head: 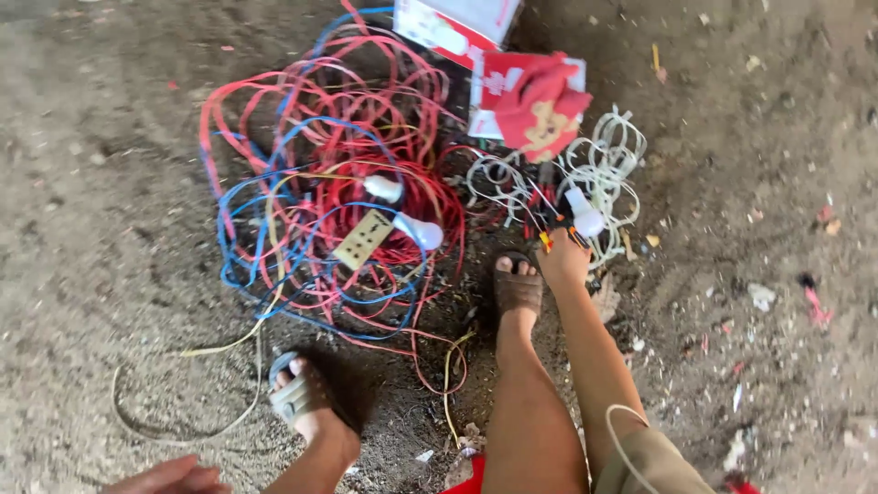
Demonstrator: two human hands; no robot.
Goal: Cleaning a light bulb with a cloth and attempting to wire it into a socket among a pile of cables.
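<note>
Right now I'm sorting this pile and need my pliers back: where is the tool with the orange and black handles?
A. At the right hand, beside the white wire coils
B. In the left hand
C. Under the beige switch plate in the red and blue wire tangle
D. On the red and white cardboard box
A: the right hand reaches to the orange-and-black-handled tool, next to the white wire coils.

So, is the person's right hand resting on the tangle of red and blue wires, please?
No, the right hand reaches the white wire coils, beside the red and blue tangle.

A white bulb [585,220] lies tilted just beyond the right hand's fingertips, on white wire coils [604,169] (holder end hidden under cables).
</note>
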